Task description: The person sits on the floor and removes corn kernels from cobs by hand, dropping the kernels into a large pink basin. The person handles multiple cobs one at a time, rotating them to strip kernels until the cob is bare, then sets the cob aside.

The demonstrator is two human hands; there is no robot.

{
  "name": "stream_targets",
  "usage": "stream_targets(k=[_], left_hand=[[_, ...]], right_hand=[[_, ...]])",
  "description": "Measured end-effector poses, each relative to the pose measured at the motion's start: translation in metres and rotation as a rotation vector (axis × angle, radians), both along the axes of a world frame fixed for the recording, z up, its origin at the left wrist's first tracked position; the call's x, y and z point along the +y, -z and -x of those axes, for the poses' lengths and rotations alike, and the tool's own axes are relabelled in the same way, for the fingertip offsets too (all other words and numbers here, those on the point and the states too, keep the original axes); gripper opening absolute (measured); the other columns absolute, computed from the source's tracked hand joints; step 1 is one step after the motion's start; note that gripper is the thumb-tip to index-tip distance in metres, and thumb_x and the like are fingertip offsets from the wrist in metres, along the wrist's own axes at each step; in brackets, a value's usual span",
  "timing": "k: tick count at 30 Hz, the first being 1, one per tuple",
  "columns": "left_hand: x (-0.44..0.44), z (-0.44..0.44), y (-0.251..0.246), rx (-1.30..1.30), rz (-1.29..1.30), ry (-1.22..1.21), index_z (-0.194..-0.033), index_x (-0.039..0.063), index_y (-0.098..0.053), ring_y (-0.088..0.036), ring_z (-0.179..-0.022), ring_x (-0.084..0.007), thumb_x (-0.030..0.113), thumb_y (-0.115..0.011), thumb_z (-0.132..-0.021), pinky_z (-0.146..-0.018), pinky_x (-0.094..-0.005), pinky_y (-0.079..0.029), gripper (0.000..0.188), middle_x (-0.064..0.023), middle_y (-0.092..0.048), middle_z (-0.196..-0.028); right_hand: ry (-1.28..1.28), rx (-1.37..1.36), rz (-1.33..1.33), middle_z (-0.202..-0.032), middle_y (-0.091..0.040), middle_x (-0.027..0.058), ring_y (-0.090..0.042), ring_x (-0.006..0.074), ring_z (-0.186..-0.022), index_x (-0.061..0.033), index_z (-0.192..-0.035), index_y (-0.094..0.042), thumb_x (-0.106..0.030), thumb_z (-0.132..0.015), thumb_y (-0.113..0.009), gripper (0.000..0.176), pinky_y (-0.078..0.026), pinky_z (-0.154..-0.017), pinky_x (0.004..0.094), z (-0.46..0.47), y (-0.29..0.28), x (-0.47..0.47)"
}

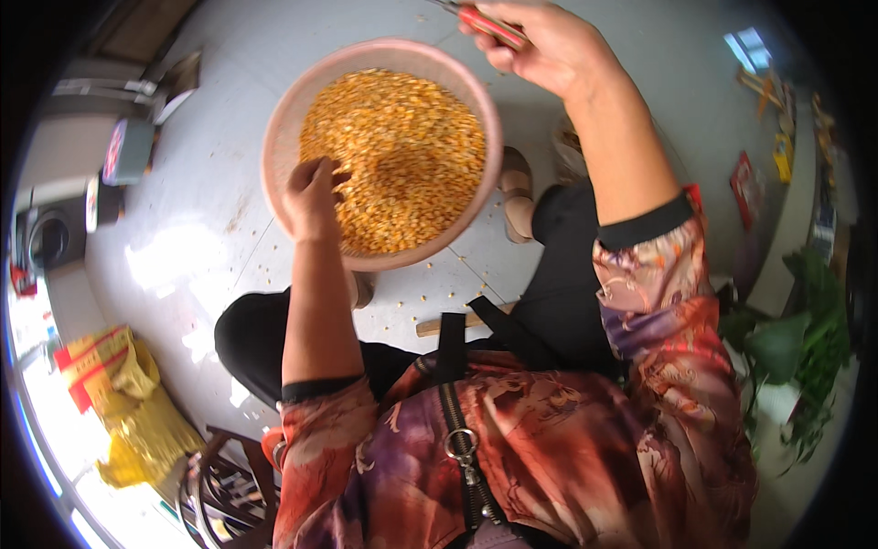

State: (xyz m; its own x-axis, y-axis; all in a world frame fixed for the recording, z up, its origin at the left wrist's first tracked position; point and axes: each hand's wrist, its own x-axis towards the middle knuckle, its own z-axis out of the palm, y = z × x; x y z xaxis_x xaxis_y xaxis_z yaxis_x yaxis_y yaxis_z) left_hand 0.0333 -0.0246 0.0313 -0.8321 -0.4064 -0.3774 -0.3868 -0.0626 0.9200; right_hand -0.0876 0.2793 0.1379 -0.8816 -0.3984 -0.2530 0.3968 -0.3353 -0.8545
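A round pink plastic basin (274,137) stands on the floor in front of me, holding a heap of yellow corn kernels (405,137) with a shallow hollow near its middle. My left hand (314,195) is over the basin's left side, fingers curled at the kernels; whether any kernels are in it I cannot tell. Up beyond the basin's right rim, my right hand (531,44) grips a red-handled tool (492,26) with a thin metal end. The tip of that tool is cut off by the picture's top edge, so its kind is unclear.
Loose kernels and a wooden stick (446,325) lie on the floor by my feet. A bag (568,147) stands beside my right leg. Yellow bags (147,425) and a dark rack (233,473) are at lower left, a grey bin (130,152) at upper left, leafy greens (789,350) at right.
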Motion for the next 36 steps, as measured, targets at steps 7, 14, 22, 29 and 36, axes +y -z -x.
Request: stream_targets(k=[7, 14, 22, 29, 36], left_hand=[[-0.012, -0.036, -0.003, -0.047, -0.051, -0.033, -0.108, 0.003, -0.062, -0.067, -0.08, -0.0185, 0.016, -0.062, -0.095, -0.059, -0.0262, -0.048, 0.019, -0.0087, -0.07, -0.097], [-0.029, -0.05, -0.001, -0.06, -0.079, -0.081, -0.111, 0.002, -0.06, -0.064, -0.086, -0.0217, 0.015, -0.06, -0.096, -0.067, -0.0313, -0.048, 0.02, -0.0098, -0.067, -0.105], [-0.013, -0.067, -0.012, -0.089, -0.07, 0.043, -0.11, 0.003, -0.06, -0.063, -0.079, -0.0172, 0.014, -0.06, -0.096, -0.061, -0.0271, -0.052, 0.018, -0.0094, -0.067, -0.098], [0.021, -0.101, -0.027, -0.105, 0.033, 0.074, -0.099, 0.003, -0.064, -0.049, -0.061, -0.0101, 0.015, -0.064, -0.093, -0.054, -0.0227, -0.045, 0.013, -0.0014, -0.057, -0.075], [0.029, -0.116, -0.053, -0.218, -0.043, 0.283, -0.102, -0.002, -0.065, -0.059, -0.061, -0.0127, 0.004, -0.062, -0.092, -0.053, -0.0236, -0.048, 0.012, -0.0061, -0.064, -0.08]], right_hand=[[0.166, 0.009, -0.271, -0.104, -0.067, 0.0107, -0.064, 0.0129, -0.08, -0.0003, -0.132, -0.053, -0.014, -0.095, -0.061, 0.041, -0.049, -0.059, 0.0218, -0.063, 0.049, 0.097], [0.545, -0.652, -0.543, -0.087, -0.065, 0.0118, -0.062, 0.018, -0.072, -0.0064, -0.127, -0.058, -0.008, -0.084, -0.062, 0.043, -0.05, -0.06, 0.0341, -0.26, 0.284, 0.131], [0.678, -0.496, -1.32, -0.091, -0.069, 0.0189, -0.067, 0.0321, -0.086, -0.0057, -0.116, -0.063, -0.011, -0.083, -0.063, 0.033, -0.051, -0.075, 0.0409, -0.405, 0.391, 0.188], [0.511, -0.192, -1.608, -0.101, -0.064, 0.0238, -0.062, 0.0414, -0.094, -0.0006, -0.11, -0.063, -0.012, -0.088, -0.053, 0.027, -0.049, -0.08, 0.052, -0.375, 0.429, 0.224], [0.467, -0.262, -1.36, -0.109, -0.066, 0.0205, -0.062, 0.0359, -0.105, 0.0008, -0.125, -0.057, -0.01, -0.083, -0.058, 0.044, -0.047, -0.09, 0.0438, -0.34, 0.442, 0.224]])
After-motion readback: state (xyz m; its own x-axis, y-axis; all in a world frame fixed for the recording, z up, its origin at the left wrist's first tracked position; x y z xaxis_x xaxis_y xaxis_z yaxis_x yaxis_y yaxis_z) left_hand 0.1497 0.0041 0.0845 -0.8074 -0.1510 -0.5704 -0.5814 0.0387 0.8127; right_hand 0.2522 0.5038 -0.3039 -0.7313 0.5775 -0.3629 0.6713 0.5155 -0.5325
